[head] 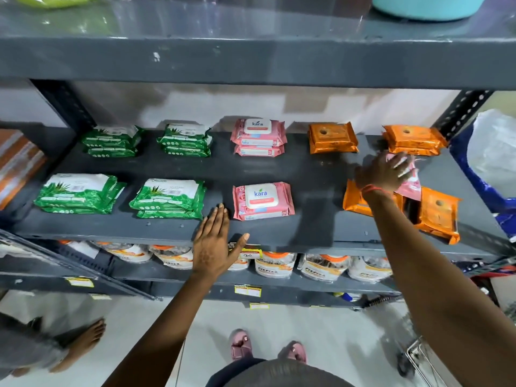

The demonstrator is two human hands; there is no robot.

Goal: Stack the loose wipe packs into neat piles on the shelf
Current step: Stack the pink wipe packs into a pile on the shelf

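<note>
One pink pack (pixel 410 181) under right-hand fingers (pixel 400 166)

Bare shelf (pixel 315 174) runs open between back and front rows. Loose orange packs (pixel 435 213) crowd the right end.

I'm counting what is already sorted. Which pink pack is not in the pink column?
The loose pink pack under the right hand, lying tilted among the orange packs at the shelf's right end. The other pink ones sit mid-shelf.
</note>
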